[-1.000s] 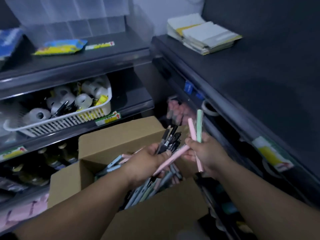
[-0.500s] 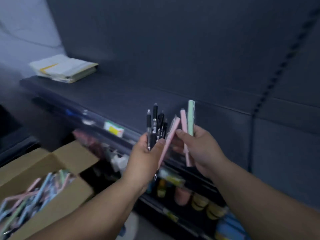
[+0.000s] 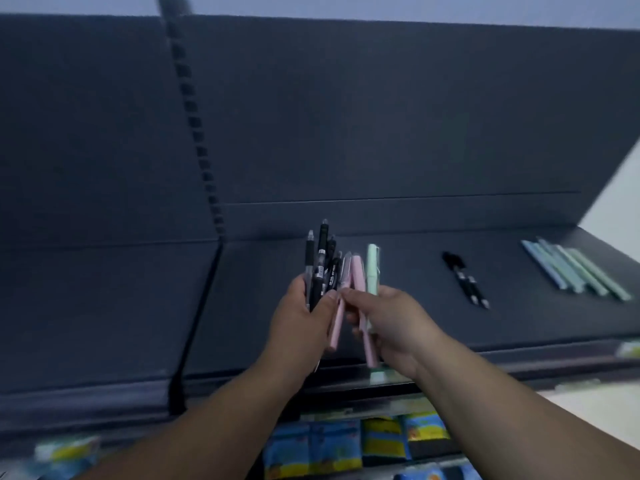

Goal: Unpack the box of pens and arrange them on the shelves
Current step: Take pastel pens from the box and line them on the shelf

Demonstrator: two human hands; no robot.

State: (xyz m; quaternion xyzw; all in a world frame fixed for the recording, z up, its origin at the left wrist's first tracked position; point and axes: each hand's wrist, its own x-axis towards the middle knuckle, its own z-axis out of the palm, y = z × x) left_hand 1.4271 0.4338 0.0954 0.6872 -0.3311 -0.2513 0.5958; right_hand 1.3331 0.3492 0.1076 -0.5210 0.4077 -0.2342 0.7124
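The left hand (image 3: 304, 320) grips a fan of black pens (image 3: 320, 268) and 1 pink pen (image 3: 336, 327); the right hand (image 3: 394, 323) pinches 2 pastel pens (image 3: 373, 268), all over the middle of the shelf (image 3: 249, 299). Swapping between crowded fingers could drop pens past the near edge.

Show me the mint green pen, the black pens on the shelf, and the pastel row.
mint green pen (image 3: 372, 268): head view, upper barrel.
black pens on the shelf (image 3: 465, 281): head view, mid-length.
pastel row (image 3: 576, 270): head view, centre.
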